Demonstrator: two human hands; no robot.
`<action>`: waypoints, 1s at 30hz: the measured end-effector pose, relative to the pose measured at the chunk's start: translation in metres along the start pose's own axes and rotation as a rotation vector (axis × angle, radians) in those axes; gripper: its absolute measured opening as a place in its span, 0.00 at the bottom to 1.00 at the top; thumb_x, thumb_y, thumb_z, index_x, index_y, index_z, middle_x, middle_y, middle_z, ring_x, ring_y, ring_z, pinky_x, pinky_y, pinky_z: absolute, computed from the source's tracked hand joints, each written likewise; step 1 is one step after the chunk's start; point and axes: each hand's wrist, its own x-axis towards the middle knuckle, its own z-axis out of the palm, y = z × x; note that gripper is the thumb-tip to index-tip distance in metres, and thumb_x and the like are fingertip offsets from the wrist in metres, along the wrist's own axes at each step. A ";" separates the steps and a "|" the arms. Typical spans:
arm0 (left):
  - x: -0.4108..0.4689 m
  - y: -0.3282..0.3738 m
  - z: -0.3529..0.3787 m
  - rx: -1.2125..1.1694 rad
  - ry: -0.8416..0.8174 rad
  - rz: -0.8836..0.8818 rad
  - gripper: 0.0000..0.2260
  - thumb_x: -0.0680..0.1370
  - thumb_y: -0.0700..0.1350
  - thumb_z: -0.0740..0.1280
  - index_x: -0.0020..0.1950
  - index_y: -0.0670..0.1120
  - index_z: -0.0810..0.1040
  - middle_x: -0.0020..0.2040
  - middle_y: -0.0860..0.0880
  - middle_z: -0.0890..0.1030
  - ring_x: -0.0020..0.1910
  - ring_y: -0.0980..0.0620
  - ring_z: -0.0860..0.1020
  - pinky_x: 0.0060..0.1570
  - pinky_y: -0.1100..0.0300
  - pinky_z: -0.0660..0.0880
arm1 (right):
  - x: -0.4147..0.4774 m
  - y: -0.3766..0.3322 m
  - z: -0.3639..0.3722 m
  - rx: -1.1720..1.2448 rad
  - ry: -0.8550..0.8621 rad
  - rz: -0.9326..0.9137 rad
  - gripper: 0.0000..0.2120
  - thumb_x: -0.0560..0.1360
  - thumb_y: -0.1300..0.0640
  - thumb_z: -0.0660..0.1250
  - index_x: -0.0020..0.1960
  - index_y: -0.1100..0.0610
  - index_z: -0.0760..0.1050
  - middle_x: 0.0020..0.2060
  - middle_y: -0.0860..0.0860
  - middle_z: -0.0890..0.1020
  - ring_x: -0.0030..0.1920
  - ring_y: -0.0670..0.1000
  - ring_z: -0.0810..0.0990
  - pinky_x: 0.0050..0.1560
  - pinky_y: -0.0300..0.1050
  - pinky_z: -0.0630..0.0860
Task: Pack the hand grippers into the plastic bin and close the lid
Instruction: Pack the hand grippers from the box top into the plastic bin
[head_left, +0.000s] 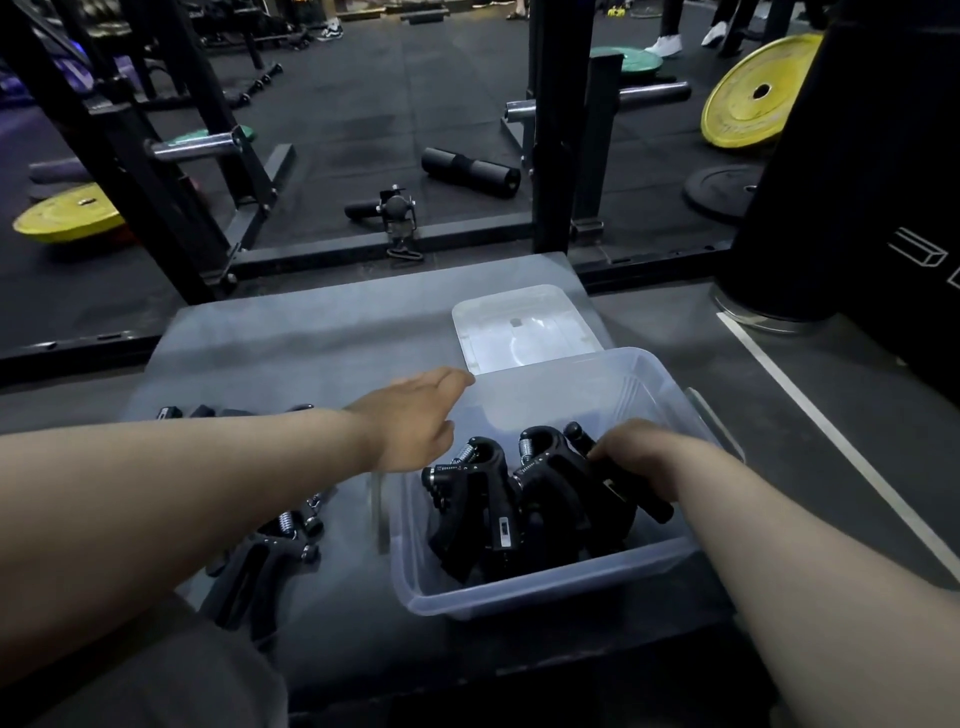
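A clear plastic bin (545, 590) stands on a dark platform (291, 343), with black hand grippers (483, 514) packed inside it. My right hand (636, 454) is inside the bin at its right side, shut on one black hand gripper (623, 480). My left hand (415, 415) hovers over the bin's left rim, palm down, fingers together, holding nothing. More hand grippers (260, 556) lie on the platform left of the bin, partly hidden under my left forearm. The clear lid (519, 327) lies flat behind the bin.
A black squat rack frame (550, 130) stands beyond the platform. Yellow weight plates (753, 93) and a foam bar pad (470, 171) lie on the gym floor. A large black cylinder (857, 182) rises at the right. People's shoes show at the far back.
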 end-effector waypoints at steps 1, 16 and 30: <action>0.001 0.000 0.001 0.003 0.013 0.008 0.25 0.81 0.47 0.57 0.78 0.49 0.54 0.77 0.50 0.60 0.72 0.45 0.65 0.68 0.56 0.62 | 0.002 0.000 0.000 -0.030 0.006 0.003 0.09 0.74 0.66 0.64 0.36 0.59 0.78 0.26 0.50 0.80 0.27 0.52 0.76 0.30 0.38 0.70; 0.008 -0.002 0.008 -0.007 0.067 0.035 0.25 0.80 0.46 0.59 0.76 0.48 0.56 0.72 0.49 0.66 0.67 0.42 0.69 0.66 0.53 0.67 | 0.022 0.005 0.007 -0.401 0.076 0.058 0.20 0.72 0.44 0.63 0.47 0.61 0.80 0.46 0.59 0.84 0.42 0.57 0.80 0.46 0.49 0.74; 0.010 0.001 0.008 -0.011 0.100 0.043 0.26 0.78 0.45 0.62 0.74 0.46 0.58 0.69 0.46 0.70 0.64 0.44 0.70 0.61 0.56 0.67 | 0.012 0.010 0.004 -0.335 -0.082 0.043 0.18 0.67 0.41 0.62 0.45 0.54 0.78 0.38 0.54 0.80 0.38 0.55 0.77 0.41 0.46 0.71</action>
